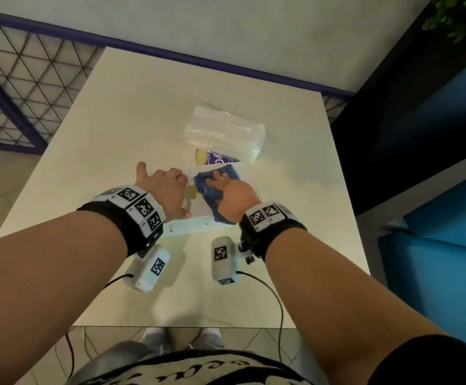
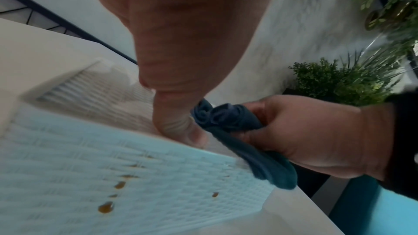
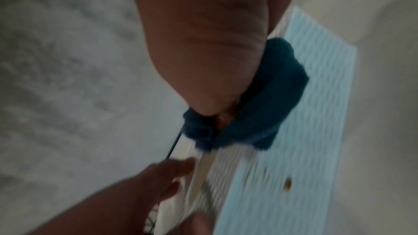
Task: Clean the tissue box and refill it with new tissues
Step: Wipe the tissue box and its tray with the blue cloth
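Note:
A white woven-texture tissue box (image 1: pixel 244 176) lies in the middle of the table (image 1: pixel 115 129). Brown drip stains (image 2: pixel 105 208) mark its near side. My left hand (image 1: pixel 168 190) grips the box's left end, thumb (image 2: pixel 176 119) pressed on the top edge. My right hand (image 1: pixel 233 195) holds a bunched blue cloth (image 1: pixel 205 187) and presses it on the box top, with part of the cloth (image 3: pixel 267 99) draped over the near edge. Just behind the box lies a clear-wrapped pack of new tissues (image 1: pixel 223 132).
A purple and yellow packet (image 1: pixel 215 160) lies between the box and the tissue pack. Blue seating (image 1: pixel 434 245) stands right of the table, a wire fence (image 1: pixel 18 87) to the left, and green plants (image 2: pixel 339 81) at the far right. The table's near edge (image 1: pixel 184 326) is by my body.

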The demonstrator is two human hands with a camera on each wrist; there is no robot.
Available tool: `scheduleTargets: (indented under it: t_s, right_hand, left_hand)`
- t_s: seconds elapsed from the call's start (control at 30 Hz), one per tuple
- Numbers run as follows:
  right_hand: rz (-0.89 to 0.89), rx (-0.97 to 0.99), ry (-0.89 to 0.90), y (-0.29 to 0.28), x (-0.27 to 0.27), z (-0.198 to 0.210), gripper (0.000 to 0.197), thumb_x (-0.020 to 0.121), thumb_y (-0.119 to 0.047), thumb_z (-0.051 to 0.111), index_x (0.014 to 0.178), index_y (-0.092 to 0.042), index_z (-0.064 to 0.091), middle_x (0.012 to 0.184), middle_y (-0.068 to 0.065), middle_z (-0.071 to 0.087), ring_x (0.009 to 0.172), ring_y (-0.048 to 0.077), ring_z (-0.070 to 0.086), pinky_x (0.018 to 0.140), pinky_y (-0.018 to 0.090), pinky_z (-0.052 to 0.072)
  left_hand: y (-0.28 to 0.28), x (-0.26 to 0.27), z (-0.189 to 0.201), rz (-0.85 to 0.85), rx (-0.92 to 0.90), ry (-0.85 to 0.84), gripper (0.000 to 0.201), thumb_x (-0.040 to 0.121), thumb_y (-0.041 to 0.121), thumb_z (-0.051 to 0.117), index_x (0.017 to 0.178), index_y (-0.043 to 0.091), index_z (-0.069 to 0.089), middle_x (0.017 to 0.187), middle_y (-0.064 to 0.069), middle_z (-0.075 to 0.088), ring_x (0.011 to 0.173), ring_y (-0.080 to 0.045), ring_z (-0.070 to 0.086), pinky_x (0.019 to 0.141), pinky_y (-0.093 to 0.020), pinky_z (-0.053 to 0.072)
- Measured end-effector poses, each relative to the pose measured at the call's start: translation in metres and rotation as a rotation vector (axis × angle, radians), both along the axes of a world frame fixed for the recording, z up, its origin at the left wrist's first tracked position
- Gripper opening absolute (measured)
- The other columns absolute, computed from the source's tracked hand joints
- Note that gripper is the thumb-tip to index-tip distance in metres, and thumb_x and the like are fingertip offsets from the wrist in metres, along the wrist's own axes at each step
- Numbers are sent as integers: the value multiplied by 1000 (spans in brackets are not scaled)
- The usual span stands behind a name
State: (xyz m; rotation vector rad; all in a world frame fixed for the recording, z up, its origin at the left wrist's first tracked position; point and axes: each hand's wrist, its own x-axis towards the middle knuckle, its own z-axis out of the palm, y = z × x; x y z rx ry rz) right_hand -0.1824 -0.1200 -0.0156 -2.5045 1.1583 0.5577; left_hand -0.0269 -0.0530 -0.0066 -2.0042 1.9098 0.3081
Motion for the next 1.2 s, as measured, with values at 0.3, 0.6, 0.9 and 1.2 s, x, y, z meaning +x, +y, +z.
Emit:
scheduleTargets:
  t_s: [0.3,0.6,0.9,1.2]
  right_hand:
    - [-587,-80,-588,-36,-53,50,31,91,-13,56,120,-8,63,112,17,69,103,31,63,82,28,44]
    - [-391,-22,-10,-11,38,-22,71,94,-38,32,152,-10,3,161,14,-2,148,35,1,120,48,11]
    - [8,36,-7,11,65,15,58,97,-41,35,151,-28,18,162,2,11,147,24,17,116,61,8]
    - [-332,7,24,-16,25,7,53,95,-25,36,146,-11,30,154,15,27,138,35,33,111,47,33]
  left_hand:
    - [18,44,22,136,-54,163,130,51,81,69,152,26,10,159,7,18,140,-23,26,105,-52,23]
    - [18,57,0,228,28,186,116,51,73,76,146,31,26,135,11,54,129,-19,41,93,-47,26]
    - [7,57,8,57,78,-63,99,45,93,56,119,28,47,102,9,57,108,-19,50,89,-49,25]
    - [8,62,5,72,87,-3,115,39,95,55,132,30,40,114,12,61,110,-19,49,89,-48,23]
